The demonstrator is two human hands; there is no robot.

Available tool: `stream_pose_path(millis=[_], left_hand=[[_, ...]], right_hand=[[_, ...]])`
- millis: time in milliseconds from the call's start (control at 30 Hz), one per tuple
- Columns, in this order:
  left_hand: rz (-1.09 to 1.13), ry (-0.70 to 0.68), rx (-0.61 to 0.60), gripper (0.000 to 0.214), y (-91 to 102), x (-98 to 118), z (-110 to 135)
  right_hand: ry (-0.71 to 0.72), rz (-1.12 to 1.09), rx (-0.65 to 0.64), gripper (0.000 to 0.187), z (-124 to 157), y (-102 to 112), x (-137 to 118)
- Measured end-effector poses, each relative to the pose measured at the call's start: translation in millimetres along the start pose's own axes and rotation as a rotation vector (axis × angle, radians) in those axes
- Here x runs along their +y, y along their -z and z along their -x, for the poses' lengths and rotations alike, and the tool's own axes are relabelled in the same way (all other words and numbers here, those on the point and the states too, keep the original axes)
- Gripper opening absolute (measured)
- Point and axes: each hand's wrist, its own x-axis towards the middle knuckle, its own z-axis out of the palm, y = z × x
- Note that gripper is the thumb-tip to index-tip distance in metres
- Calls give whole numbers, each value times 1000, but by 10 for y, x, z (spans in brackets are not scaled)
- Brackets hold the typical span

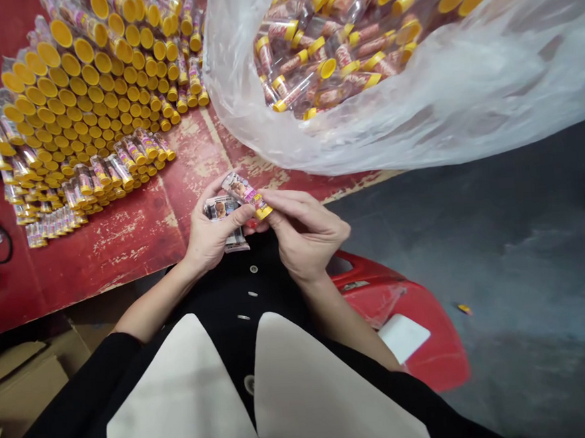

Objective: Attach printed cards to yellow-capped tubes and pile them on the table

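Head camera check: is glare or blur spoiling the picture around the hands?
In the head view, the left hand and right hand look sharp, with no obvious motion blur; the yellow-capped tube between them shows its picture, but its small print is unreadable; glare sits on the clear plastic bag, whose sheen partly veils the tubes inside.
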Motion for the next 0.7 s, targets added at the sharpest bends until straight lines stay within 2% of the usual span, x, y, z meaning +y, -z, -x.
stream_pose_path(millis=[233,400,467,567,633,700], left_hand=[[54,-26,39,74,115,-36,6],[-30,-62,78,78,391,28,-28],[-112,-121,142,76,595,182,-90],[-312,-262,291,66,1023,593,-270],[-484,-365,370,62,1342,928,-447],[-678,-364,386,61,1626,1233,-644]], right_hand=[[38,-68,10,29,24,-148,41],[-6,-171,-25,27,18,-486,131],[-25,-223,-112,25,-4,-693,145],[-46,-239,-246,27,-53,-925,131],[-49,-198,-278,29,-139,-930,140],[-26,-105,-271,31,-337,-786,198]])
